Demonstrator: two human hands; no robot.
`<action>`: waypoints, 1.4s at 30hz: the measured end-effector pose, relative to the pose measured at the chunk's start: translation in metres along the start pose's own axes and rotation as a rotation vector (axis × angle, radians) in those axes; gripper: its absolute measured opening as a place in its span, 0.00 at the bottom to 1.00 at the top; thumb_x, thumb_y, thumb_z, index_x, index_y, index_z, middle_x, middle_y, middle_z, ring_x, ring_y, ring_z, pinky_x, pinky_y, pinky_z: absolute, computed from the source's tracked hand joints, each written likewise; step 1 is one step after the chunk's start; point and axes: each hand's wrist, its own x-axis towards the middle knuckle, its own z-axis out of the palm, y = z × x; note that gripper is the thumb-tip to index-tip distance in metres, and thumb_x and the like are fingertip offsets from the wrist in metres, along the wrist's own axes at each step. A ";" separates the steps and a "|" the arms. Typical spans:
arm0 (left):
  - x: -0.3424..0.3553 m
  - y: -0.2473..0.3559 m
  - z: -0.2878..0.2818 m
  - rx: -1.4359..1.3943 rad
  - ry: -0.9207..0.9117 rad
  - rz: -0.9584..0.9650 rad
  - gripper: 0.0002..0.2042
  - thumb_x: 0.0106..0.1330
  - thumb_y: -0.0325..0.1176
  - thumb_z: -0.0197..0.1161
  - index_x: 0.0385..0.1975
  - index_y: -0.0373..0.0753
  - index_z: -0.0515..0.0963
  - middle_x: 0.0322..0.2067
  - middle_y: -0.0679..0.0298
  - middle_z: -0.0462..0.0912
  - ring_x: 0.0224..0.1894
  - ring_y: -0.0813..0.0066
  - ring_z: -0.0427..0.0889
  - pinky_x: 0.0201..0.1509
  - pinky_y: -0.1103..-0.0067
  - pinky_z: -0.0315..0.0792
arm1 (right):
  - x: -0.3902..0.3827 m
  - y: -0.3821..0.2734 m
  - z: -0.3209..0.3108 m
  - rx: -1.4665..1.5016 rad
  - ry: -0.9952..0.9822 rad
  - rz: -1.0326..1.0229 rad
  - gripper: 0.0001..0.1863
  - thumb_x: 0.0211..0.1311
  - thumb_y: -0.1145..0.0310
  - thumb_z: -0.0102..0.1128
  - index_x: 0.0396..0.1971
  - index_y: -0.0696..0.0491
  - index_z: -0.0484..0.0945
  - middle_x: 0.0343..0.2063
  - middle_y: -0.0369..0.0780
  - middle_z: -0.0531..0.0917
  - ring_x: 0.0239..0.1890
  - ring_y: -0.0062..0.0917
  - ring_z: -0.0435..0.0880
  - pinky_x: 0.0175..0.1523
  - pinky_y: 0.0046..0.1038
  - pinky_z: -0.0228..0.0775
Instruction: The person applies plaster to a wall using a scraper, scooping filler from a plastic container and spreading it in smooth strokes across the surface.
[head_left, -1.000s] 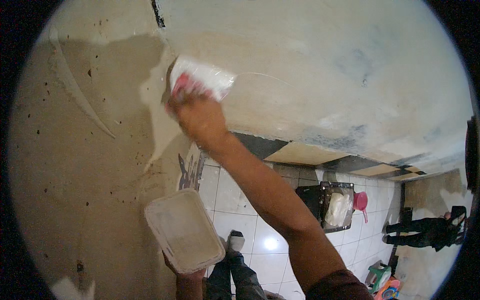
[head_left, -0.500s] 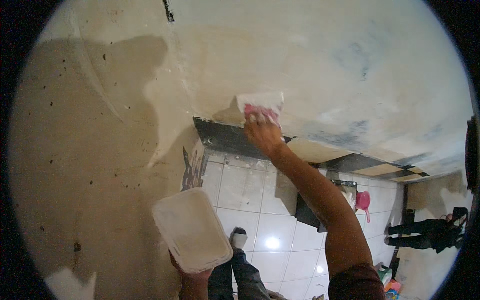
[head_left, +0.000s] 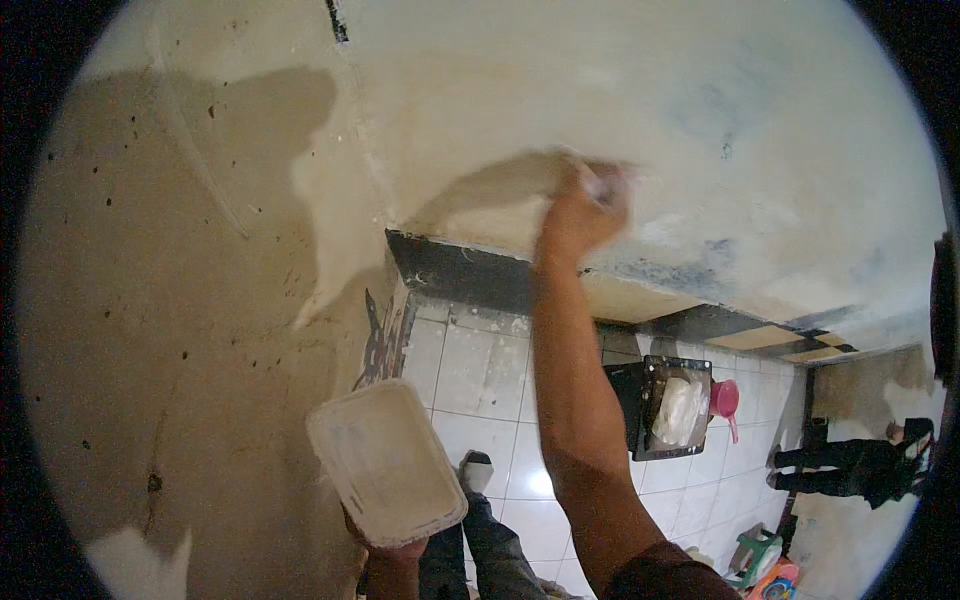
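My right hand [head_left: 590, 215] is raised against the pale, smeared wall [head_left: 750, 90], its fingers closed round a flat spreader [head_left: 600, 180] that is blurred and mostly hidden behind them. A dark shadow of the hand falls on the wall to its left. My left hand [head_left: 395, 547] grips a shallow rectangular pale plastic container [head_left: 385, 455] from underneath, low beside the darker, speckled wall on the left [head_left: 180, 300].
A black tiled band [head_left: 460, 270] runs along the wall. On the white tiled floor [head_left: 480, 360] stand a black bin [head_left: 650, 400] holding a white bundle and a pink dipper [head_left: 724, 400]. Colourful items [head_left: 765, 570] lie lower right. A person in dark clothes [head_left: 850, 460] stands far right.
My right hand has moved rightward along the wall, first down, then up, with the spreader turning from a broad white face to a narrow blur. The container in my left hand has shifted slightly right.
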 end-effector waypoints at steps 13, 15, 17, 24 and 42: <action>-0.002 -0.005 -0.011 -0.243 -0.018 -0.055 0.36 0.64 0.62 0.46 0.66 0.47 0.54 0.65 0.60 0.59 0.65 0.55 0.61 0.67 0.53 0.55 | -0.092 0.000 -0.028 -0.507 -0.997 -1.311 0.13 0.55 0.65 0.56 0.40 0.50 0.76 0.44 0.46 0.80 0.31 0.34 0.83 0.33 0.36 0.77; -0.007 0.002 -0.010 -0.188 -0.009 -0.016 0.35 0.64 0.62 0.46 0.66 0.47 0.54 0.65 0.60 0.60 0.65 0.55 0.61 0.66 0.53 0.56 | -0.080 -0.039 -0.020 -0.434 -0.912 -1.364 0.12 0.54 0.65 0.56 0.39 0.50 0.76 0.44 0.44 0.81 0.29 0.31 0.83 0.31 0.32 0.77; -0.009 0.003 -0.011 -0.170 -0.010 -0.005 0.35 0.64 0.61 0.46 0.66 0.46 0.54 0.64 0.59 0.60 0.64 0.55 0.62 0.66 0.53 0.56 | -0.064 -0.074 0.004 -0.402 -0.815 -1.440 0.12 0.53 0.66 0.57 0.38 0.50 0.77 0.42 0.41 0.81 0.26 0.27 0.82 0.27 0.27 0.76; -0.006 -0.016 0.001 -0.177 -0.040 -0.063 0.35 0.64 0.60 0.46 0.66 0.45 0.55 0.63 0.58 0.62 0.63 0.54 0.63 0.65 0.53 0.58 | -0.034 0.008 0.074 -0.693 -0.634 -1.463 0.21 0.56 0.64 0.53 0.48 0.58 0.74 0.45 0.46 0.79 0.40 0.37 0.81 0.41 0.43 0.75; 0.012 -0.007 -0.001 0.065 0.011 0.095 0.33 0.66 0.57 0.46 0.64 0.41 0.57 0.60 0.55 0.66 0.61 0.54 0.68 0.62 0.54 0.63 | -0.038 0.086 0.011 -0.639 -0.842 -1.442 0.26 0.54 0.67 0.53 0.54 0.59 0.70 0.54 0.50 0.73 0.45 0.42 0.80 0.44 0.40 0.77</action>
